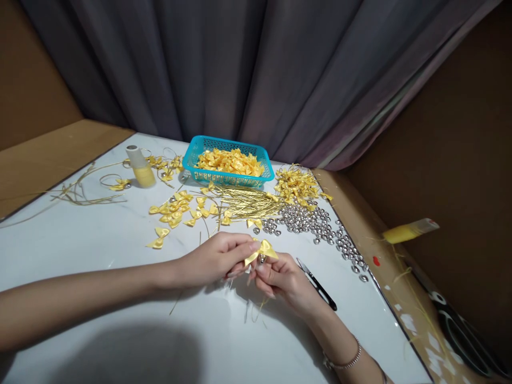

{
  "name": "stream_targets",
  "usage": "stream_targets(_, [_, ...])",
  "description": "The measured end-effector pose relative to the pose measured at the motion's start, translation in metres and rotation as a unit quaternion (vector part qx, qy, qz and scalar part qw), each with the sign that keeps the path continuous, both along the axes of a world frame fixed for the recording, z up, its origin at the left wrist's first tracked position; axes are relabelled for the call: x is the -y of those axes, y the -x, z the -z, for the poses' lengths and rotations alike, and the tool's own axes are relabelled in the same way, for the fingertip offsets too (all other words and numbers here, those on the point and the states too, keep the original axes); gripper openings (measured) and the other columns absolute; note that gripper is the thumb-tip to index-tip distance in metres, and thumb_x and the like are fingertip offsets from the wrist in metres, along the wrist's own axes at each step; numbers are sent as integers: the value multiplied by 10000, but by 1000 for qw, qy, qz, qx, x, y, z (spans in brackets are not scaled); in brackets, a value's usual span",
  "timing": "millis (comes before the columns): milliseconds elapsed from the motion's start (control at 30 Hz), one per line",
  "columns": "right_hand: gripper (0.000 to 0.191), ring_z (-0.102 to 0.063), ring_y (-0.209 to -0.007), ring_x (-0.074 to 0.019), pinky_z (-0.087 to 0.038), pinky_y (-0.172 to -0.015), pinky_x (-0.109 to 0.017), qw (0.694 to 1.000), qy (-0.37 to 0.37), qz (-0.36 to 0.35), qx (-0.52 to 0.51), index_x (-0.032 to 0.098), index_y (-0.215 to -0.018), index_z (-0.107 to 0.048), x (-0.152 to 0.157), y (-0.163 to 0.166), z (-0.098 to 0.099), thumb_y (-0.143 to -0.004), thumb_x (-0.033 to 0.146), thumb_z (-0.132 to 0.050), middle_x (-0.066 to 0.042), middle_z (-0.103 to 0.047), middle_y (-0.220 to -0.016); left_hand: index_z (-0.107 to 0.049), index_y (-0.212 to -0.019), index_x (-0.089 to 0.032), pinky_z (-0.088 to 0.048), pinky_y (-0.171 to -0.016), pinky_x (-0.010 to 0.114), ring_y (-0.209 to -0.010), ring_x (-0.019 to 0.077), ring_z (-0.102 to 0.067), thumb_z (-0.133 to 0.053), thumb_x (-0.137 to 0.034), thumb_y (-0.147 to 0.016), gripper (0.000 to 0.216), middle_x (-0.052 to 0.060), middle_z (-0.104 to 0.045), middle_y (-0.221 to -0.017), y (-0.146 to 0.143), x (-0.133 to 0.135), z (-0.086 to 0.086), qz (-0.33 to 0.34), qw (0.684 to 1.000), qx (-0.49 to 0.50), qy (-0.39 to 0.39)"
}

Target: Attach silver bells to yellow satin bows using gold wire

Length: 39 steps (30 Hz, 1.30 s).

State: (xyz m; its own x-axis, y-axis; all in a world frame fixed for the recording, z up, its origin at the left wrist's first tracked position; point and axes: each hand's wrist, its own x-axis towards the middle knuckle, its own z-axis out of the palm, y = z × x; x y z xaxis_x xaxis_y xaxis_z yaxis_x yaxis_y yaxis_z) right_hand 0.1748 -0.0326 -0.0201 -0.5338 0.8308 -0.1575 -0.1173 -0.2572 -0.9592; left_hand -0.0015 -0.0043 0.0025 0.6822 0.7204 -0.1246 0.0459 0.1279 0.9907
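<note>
Between my two hands is a yellow ribbon bow (265,249) with a small silver bell-like bead (262,258) hanging under its knot. My left hand (230,256) pinches the bow's left side between thumb and fingers. From the right, my right hand (282,276) has its thumb and fingertips closed at the bead and the bow's lower edge; exactly what they grip is partly hidden. Just right of that hand lies a black-handled craft knife (320,287). Loose yellow bows (174,208) lie beyond my left hand.
A blue basket (230,177) of yellow bows stands at the back, with gold cords (246,202) before it. Silver beads (306,220) spread rightward below a bow pile (296,184). Yellow-filled bottles stand left (143,173) and lie right (410,231), near black-handled scissors (460,330).
</note>
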Motion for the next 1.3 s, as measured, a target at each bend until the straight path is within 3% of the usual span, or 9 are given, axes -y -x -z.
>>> stream_targets(300, [318, -280, -419, -67, -221, -449, -234, 999, -24, 9, 21, 157, -714, -569, -1, 0, 5, -804, 457, -624, 68, -416, -459, -443, -672, -171, -291, -448, 210, -457, 76, -348, -391, -420, -927, 360, -62, -399, -535, 3, -1, -4, 35, 998, -22, -41])
stream_targets(700, [414, -293, -447, -72, -221, -449, -234, 989, -103, 28, 101, 170, -657, -515, -6, -9, 3, -816, 547, -575, 60, -389, -492, -424, -644, -171, -330, -524, 215, -502, 79, -379, -358, -320, -948, 345, -53, -418, -551, 6, -10, -12, 79, 981, -54, -166])
stream_targets(900, [342, -328, -418, -73, -181, -423, -229, 999, -37, -11, 18, 160, -927, -560, -8, -32, -12, -829, 487, -587, 65, -427, -500, -445, -639, -166, -341, -537, 213, -523, 81, -406, -377, -342, -951, 365, -42, -440, -572, 11, -19, -13, 131, 973, -66, -176])
stream_targets(1100, [325, -328, -441, -67, -213, -430, -224, 992, -77, 38, 91, 173, -744, -512, -1, -19, -15, -885, 466, -531, 56, -429, -518, -456, -698, -171, -352, -516, 212, -509, 81, -416, -353, -390, -954, 352, -44, -454, -582, 7, -17, -7, 122, 982, -68, -125])
stream_targets(1300, [322, -323, -448, -71, -243, -449, -228, 986, -110, 51, 116, 181, -734, -505, 2, -14, -13, -900, 457, -512, 62, -428, -518, -525, -840, -164, -329, -482, 196, -505, 75, -424, -518, -417, -886, 257, -60, -476, -579, 7, -16, -2, 125, 984, -74, -102])
